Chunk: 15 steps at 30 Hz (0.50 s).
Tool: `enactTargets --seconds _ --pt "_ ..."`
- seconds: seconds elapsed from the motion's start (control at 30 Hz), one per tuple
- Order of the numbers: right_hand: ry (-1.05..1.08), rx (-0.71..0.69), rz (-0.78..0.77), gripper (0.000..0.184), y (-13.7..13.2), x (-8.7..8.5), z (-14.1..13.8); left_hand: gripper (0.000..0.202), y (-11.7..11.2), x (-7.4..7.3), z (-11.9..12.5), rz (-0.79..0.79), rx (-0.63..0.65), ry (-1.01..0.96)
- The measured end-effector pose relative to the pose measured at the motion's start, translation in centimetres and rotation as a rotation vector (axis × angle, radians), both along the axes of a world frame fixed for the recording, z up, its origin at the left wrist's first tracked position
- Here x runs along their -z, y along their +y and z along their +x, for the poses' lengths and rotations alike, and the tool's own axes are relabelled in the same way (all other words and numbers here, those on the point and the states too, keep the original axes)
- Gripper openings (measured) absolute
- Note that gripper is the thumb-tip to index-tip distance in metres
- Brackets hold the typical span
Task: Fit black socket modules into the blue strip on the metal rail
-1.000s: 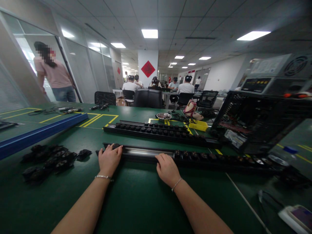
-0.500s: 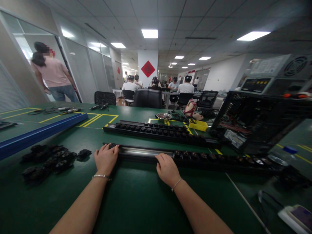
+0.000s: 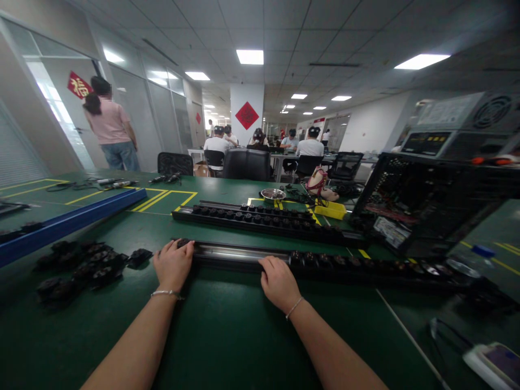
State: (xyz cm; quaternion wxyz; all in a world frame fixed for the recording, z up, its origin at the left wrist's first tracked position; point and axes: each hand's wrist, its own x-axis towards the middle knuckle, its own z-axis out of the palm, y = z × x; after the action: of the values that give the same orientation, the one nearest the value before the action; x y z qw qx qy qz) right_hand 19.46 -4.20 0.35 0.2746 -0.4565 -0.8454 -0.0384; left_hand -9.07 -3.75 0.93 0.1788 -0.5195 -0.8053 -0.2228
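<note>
A long black rail with a shiny inner channel lies across the green table in front of me. My left hand is closed at the rail's left end, its fingers around a small black socket-like module that they partly hide. Farther right, my right hand grips the rail's near edge, thumb below and fingertips over the rim. Just beyond its fingers begins a row of black round-faced modules seated in the channel. Loose black modules lie in a pile left of my left hand.
Behind the rail lie other filled rails. A blue rail stretches along the left. Toward the back are a metal bowl and a yellow tray. An open computer case stands right; a person is beyond the table.
My left hand has shifted slightly left along the rail with the module. My right hand stays put. Dark pieces now show beside the blue rail, and the person at back left has moved right.
</note>
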Motion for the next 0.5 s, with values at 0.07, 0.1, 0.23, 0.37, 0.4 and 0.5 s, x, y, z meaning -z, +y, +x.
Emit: enactTargets --seconds 0.07,0.1,0.23,0.37,0.4,0.5 --pt "0.006 -0.005 0.002 0.027 0.0 0.1 0.0 0.043 0.0 -0.1 0.0 0.014 -0.012 0.004" --pt "0.009 -0.007 0.003 0.028 0.0 0.1 0.0 0.043 0.0 -0.1 -0.1 0.022 -0.015 0.006" --pt "0.015 -0.011 0.001 0.028 0.0 0.2 0.1 0.043 0.2 0.2 -0.5 0.049 -0.01 0.008" --pt "0.012 -0.012 -0.002 0.028 0.0 0.1 0.1 0.04 0.4 0.6 -1.1 0.062 0.006 -0.001" --pt "0.007 -0.01 -0.001 0.028 0.0 0.1 0.1 0.039 0.5 0.7 -1.2 0.064 0.017 -0.003" --pt "-0.006 -0.004 0.006 0.027 -0.1 0.0 0.1 0.038 0.6 0.7 -1.7 0.068 0.065 -0.03"
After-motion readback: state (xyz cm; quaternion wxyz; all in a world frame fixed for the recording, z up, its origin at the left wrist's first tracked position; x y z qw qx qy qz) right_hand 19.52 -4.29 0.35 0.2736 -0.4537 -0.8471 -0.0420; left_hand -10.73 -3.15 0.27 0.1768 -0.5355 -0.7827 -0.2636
